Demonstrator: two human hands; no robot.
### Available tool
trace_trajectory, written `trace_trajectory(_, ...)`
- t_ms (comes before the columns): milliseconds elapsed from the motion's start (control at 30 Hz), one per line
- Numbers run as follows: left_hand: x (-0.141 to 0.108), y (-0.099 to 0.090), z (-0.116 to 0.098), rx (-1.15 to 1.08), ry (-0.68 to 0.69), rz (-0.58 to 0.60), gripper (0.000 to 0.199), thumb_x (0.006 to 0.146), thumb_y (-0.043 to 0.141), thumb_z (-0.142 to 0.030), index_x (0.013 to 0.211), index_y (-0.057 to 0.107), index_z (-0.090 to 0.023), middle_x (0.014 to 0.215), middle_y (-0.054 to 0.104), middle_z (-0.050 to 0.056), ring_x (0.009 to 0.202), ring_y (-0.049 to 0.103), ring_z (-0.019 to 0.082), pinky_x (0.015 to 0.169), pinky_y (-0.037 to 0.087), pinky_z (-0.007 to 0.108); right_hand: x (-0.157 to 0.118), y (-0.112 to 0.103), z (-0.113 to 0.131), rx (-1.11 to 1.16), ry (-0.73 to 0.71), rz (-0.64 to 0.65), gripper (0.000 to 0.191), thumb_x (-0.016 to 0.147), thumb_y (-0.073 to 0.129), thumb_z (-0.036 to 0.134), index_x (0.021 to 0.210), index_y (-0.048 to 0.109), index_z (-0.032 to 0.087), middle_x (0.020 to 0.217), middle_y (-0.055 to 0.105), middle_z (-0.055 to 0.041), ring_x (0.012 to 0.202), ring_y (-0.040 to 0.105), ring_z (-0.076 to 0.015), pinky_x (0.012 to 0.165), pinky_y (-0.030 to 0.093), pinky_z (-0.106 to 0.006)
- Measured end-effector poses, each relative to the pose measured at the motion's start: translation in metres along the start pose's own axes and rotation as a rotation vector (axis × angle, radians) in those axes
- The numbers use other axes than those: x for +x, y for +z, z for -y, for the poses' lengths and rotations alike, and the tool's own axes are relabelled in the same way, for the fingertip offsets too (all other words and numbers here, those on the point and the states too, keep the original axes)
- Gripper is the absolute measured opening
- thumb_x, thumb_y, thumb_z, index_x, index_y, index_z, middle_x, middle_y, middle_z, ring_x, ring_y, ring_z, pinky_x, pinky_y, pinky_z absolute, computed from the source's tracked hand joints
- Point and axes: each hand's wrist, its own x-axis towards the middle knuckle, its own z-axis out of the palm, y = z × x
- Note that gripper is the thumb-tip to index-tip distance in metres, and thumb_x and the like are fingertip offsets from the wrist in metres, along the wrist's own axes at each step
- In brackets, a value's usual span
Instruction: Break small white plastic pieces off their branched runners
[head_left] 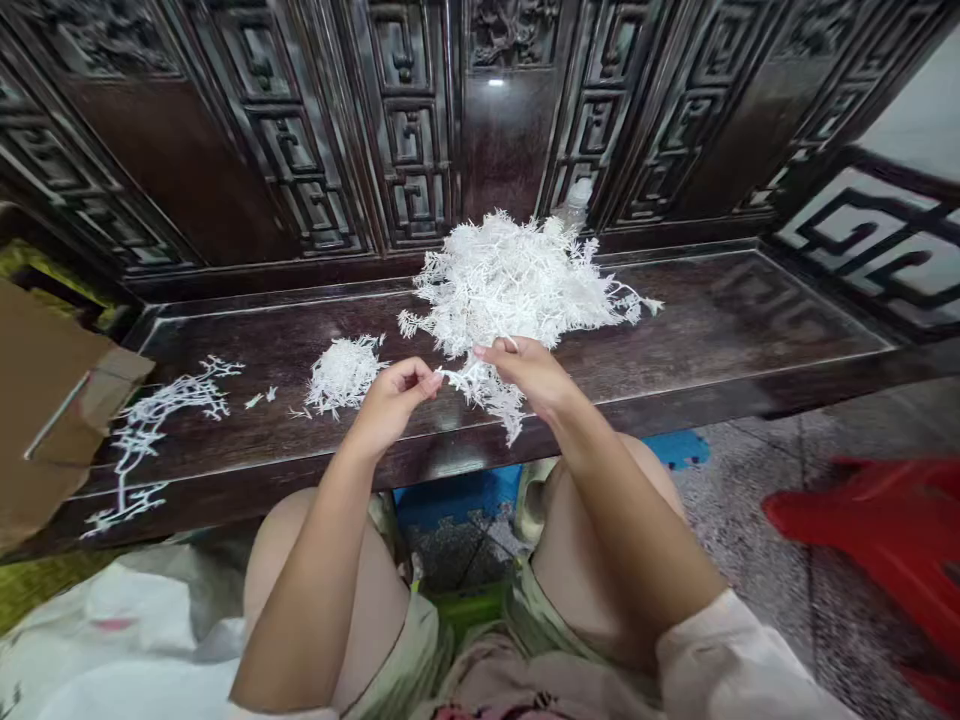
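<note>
My left hand (396,398) pinches the left end of a white branched sprig (491,388) at the front of the dark wooden bench. On the sprig's other side, my right hand (529,372) has its thumb and forefinger together at the upper part of the same piece. Just behind my hands rises a large heap of white sprigs (506,280). A small pile of white bits (345,375) lies left of my left hand. Farther left are bare white branched stems (154,420).
The wooden bench (720,350) has a carved back. A clear bottle (576,203) stands behind the heap. At the far left is a cardboard box (45,400), with a white sack (127,630) below. A red stool (885,530) is on the floor at right.
</note>
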Motion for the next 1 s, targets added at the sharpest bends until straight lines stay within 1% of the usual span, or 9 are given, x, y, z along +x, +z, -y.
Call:
trace_trajectory(267,0.002,0.005,0.003,-0.168,0.028,0.078,0.018,0.067,0.061,-0.028,0.06,0.05,-0.016,0.06,0.048,-0.002,0.061,0.044,0.009,0.061,0.034,0.023,0.013,-0.005,-0.008,-0.028,-0.117,-0.205,0.036,0.069,0.057,0.029,0.051,0.027,0.019,0.049,0.024,0.0062,0.046,0.023,-0.0055,0.048,0.022,-0.023)
trace_trajectory(367,-0.003,-0.01,0.0,-0.288,0.091,0.076,0.018,0.064,0.064,-0.028,0.06,0.051,-0.016,0.062,0.049,-0.001,0.062,0.047,0.01,0.063,0.036,0.025,0.019,-0.028,-0.007,-0.048,-0.119,-0.473,0.032,0.07,0.055,0.027,0.054,0.029,0.019,0.05,0.028,0.0056,0.045,0.024,-0.0058,0.046,0.022,-0.024)
trace_trajectory(400,-0.005,-0.018,-0.001,-0.327,0.133,0.032,0.02,0.063,0.065,-0.029,0.059,0.051,-0.016,0.06,0.049,-0.001,0.062,0.047,0.011,0.064,0.037,0.025,0.021,-0.038,-0.007,-0.036,-0.131,-0.628,0.032,0.071,0.055,0.027,0.054,0.028,0.02,0.05,0.027,0.0058,0.045,0.022,-0.0059,0.046,0.021,-0.024)
trace_trajectory(433,-0.006,-0.027,-0.002,-0.35,0.173,-0.038,0.021,0.063,0.065,-0.03,0.058,0.05,-0.016,0.059,0.049,-0.001,0.062,0.047,0.011,0.065,0.038,0.026,0.022,-0.048,-0.006,-0.009,-0.159,-0.699,0.033,0.072,0.054,0.029,0.056,0.026,0.02,0.051,0.026,0.0061,0.045,0.021,-0.006,0.045,0.021,-0.024)
trace_trajectory(467,-0.006,-0.034,-0.003,-0.354,0.202,-0.124,0.021,0.064,0.065,-0.03,0.058,0.05,-0.016,0.058,0.049,-0.001,0.062,0.047,0.011,0.067,0.038,0.026,0.022,-0.054,-0.004,0.011,-0.171,-0.671,0.034,0.071,0.055,0.032,0.056,0.027,0.02,0.05,0.025,0.0061,0.045,0.022,-0.0062,0.045,0.021,-0.023)
trace_trajectory(567,-0.004,-0.039,0.0,-0.281,0.147,-0.304,0.018,0.068,0.061,-0.031,0.061,0.052,-0.016,0.06,0.051,-0.001,0.063,0.048,0.01,0.068,0.037,0.024,0.018,-0.054,-0.002,0.099,-0.065,-0.279,0.038,0.067,0.059,0.041,0.056,0.03,0.02,0.051,0.026,0.0061,0.045,0.024,-0.0062,0.046,0.023,-0.023)
trace_trajectory(700,0.0,-0.008,0.009,-0.202,-0.071,-0.12,0.016,0.073,0.053,-0.031,0.068,0.054,-0.016,0.068,0.054,0.0,0.068,0.051,0.011,0.07,0.038,0.025,0.009,-0.023,-0.003,0.236,-0.001,-0.017,0.039,0.068,0.058,0.046,0.055,0.033,0.019,0.051,0.027,0.0058,0.046,0.026,-0.0059,0.047,0.024,-0.023)
trace_trajectory(800,0.0,0.015,0.011,-0.343,-0.134,0.032,0.012,0.074,0.049,-0.026,0.071,0.053,-0.015,0.069,0.053,0.0,0.068,0.052,0.012,0.07,0.039,0.026,0.006,-0.006,-0.006,0.187,0.034,0.155,0.036,0.071,0.054,0.046,0.055,0.039,0.017,0.052,0.033,0.004,0.047,0.031,-0.0063,0.048,0.025,-0.024)
trace_trajectory(1000,0.002,0.018,0.016,-0.692,-0.248,0.074,0.011,0.068,0.041,-0.013,0.069,0.052,-0.014,0.063,0.051,0.003,0.061,0.05,0.012,0.064,0.04,0.026,0.005,-0.005,-0.009,0.095,0.021,0.23,0.038,0.074,0.051,0.043,0.052,0.035,0.018,0.051,0.029,0.0046,0.047,0.028,-0.0063,0.05,0.022,-0.024)
